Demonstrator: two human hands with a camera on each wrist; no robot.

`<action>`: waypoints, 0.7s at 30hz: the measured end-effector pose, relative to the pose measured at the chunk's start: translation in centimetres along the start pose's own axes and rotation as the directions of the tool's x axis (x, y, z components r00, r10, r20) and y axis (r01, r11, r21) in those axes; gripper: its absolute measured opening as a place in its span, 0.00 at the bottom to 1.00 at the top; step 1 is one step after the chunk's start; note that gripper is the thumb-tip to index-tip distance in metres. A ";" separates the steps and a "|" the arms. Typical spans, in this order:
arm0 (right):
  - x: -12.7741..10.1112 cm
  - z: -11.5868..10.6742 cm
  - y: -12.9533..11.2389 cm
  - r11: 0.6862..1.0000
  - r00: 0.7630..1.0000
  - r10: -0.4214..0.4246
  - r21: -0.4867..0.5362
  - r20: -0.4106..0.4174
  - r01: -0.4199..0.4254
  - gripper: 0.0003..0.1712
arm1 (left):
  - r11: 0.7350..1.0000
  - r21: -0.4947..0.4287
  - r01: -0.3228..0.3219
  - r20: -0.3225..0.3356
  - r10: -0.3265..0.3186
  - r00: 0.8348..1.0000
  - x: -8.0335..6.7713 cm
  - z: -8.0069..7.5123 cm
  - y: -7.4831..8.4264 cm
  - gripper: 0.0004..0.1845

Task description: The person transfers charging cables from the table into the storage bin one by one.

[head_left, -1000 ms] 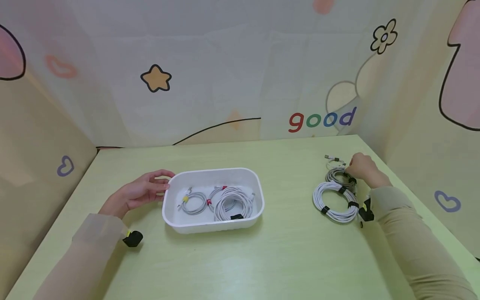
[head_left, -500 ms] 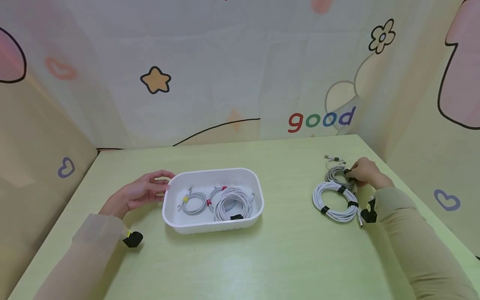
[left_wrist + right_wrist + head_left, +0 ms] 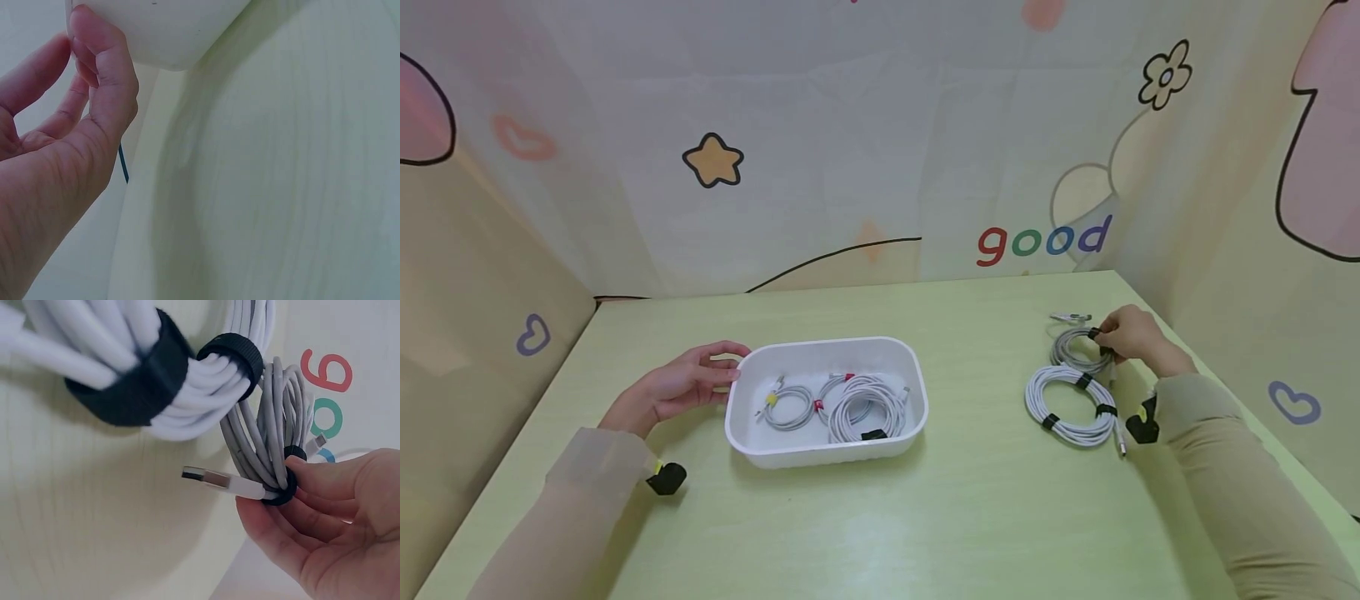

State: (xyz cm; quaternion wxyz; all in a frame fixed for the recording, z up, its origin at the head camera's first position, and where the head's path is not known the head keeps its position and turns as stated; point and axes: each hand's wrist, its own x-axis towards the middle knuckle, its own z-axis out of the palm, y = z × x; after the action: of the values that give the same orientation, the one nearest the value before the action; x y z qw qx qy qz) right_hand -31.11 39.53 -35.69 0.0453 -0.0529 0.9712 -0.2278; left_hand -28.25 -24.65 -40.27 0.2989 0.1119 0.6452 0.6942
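My right hand pinches a coiled grey cable at its black strap, thumb on one side and fingers on the other. A USB plug on a white sleeve sticks out beside the strap in the right wrist view. Close in front lies a larger white cable coil with black straps. On the left, my left hand holds the end of a white plastic bin, fingers curved at its rim. Inside the bin lie a thin coil with a yellow tie, one with red ties, and a thick white coil.
A thin white cable end lies behind the grey coil. Everything stands on a pale green table. A printed cloth rises behind the table, with cloth walls on both sides.
My right hand has turned and shifted slightly to the right, and the grey coil's near side is now raised at its strap. My left hand and the bin have stayed in place.
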 end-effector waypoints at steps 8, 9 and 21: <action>0.1 -0.5 -0.1 0.998 0.999 -0.039 -0.050 -0.004 0.039 0.14 | 1.000 -0.021 -0.002 0.005 0.002 1.000 -0.1 0.2 0.1 0.15; 0.2 -0.6 -0.1 0.998 0.999 -0.039 -0.055 -0.002 0.039 0.14 | 1.000 -0.020 -0.002 0.006 0.002 1.000 -0.1 0.3 0.1 0.15; 0.3 -1.7 -1.3 0.987 0.995 -0.076 -0.146 -0.057 0.067 0.13 | 1.000 -0.001 0.015 -0.021 -0.015 1.000 0.0 0.3 0.2 0.15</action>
State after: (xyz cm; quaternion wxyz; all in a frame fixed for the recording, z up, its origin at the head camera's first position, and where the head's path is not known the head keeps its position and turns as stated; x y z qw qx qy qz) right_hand -31.46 39.07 -33.63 0.0028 -0.0836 0.9835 -0.1602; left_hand -28.14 -24.35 -40.05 0.2974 0.0997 0.6488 0.6933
